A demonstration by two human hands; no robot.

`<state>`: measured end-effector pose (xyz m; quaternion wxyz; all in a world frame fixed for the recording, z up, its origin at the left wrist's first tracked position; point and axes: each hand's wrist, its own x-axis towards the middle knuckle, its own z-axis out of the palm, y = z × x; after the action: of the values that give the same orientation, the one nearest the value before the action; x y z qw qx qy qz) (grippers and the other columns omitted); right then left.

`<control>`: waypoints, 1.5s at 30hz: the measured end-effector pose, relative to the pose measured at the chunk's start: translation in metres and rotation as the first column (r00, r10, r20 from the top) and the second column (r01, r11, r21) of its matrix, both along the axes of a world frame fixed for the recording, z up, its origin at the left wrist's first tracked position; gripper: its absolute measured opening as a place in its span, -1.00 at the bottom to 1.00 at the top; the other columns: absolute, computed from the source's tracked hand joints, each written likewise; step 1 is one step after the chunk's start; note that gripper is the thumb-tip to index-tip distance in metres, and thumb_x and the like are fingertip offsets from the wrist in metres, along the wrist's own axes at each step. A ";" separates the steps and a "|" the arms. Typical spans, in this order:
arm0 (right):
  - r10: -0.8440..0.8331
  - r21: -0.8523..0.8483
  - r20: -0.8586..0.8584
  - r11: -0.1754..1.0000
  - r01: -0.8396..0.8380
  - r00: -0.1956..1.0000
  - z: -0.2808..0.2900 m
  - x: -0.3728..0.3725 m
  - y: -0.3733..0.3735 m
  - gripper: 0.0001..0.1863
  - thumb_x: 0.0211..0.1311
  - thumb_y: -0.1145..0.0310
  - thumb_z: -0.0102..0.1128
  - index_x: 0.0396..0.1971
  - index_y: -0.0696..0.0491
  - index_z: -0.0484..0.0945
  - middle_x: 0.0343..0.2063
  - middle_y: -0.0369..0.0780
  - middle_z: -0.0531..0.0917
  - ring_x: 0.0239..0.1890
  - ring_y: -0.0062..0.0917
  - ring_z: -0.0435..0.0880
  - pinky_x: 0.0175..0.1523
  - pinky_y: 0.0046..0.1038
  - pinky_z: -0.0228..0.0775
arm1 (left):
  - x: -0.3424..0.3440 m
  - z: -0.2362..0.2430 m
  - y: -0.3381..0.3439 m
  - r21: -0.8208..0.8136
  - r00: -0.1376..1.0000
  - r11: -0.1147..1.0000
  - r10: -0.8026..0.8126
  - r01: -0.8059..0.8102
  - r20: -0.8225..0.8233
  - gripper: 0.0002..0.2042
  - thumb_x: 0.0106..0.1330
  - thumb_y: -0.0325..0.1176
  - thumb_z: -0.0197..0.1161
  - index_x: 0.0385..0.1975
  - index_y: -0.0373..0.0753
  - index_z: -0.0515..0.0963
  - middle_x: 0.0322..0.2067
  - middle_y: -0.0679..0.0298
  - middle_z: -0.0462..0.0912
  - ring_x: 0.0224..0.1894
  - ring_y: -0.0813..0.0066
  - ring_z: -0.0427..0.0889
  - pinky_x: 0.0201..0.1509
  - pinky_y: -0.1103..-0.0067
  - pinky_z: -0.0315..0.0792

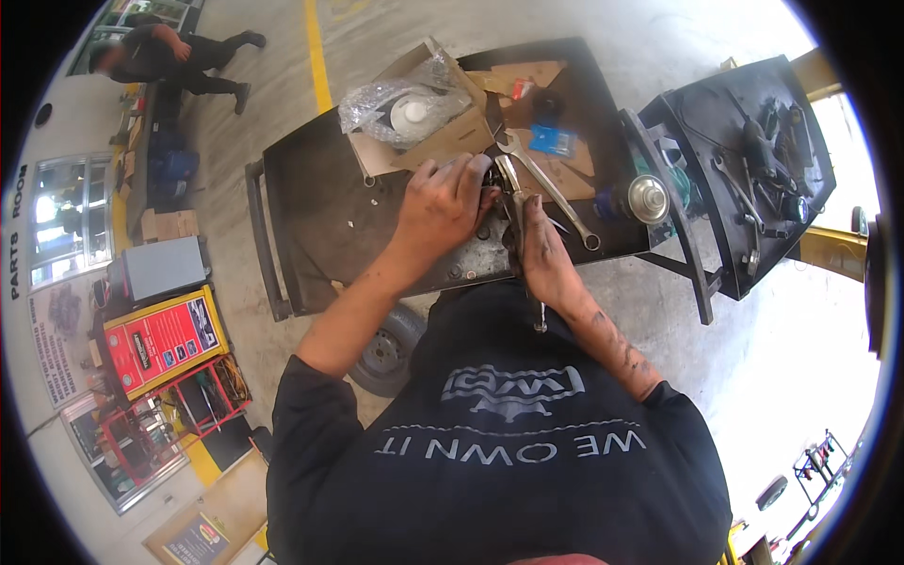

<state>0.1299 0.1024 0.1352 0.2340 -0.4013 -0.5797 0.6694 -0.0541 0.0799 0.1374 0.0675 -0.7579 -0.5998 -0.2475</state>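
Over the near edge of a black metal cart (325, 221), my two hands work close together. My left hand (443, 207) is closed, its thumb and fingers pinching a small dark part (492, 177). My right hand (548, 252) is wrapped around a silver-jawed hand tool (508, 176) that looks like pliers; its jaws point away from me, beside the dark part. Below my right palm pokes a shiny metal end (540, 320); whether it belongs to the same tool is hidden. A large combination wrench (556, 190) lies just right of the jaws.
An open cardboard box (450, 141) with bubble wrap and a round white item (411, 117) sits at the cart's back. A blue packet (552, 140) and a spray can (648, 199) are to the right. Another tool-covered cart (734, 160) stands beyond. A person (174, 56) is far left.
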 end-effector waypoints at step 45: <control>0.044 0.052 0.032 0.998 -0.046 0.999 -0.006 0.017 0.019 -0.48 0.57 0.00 -0.36 -0.09 0.20 0.38 -0.47 -0.14 0.45 -0.40 -0.42 0.41 -0.18 -0.37 0.34 | 0.025 0.004 0.013 -0.515 0.651 0.856 0.419 -0.051 0.632 -0.78 0.38 -0.20 0.12 -0.17 -0.21 0.47 -0.38 0.22 0.66 -0.38 0.26 0.63 -0.20 0.39 0.27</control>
<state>0.1470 0.1210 0.1290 0.2203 -0.3922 -0.6094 0.6529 -0.0288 0.0929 0.1413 -0.3210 -0.5032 -0.7127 -0.3684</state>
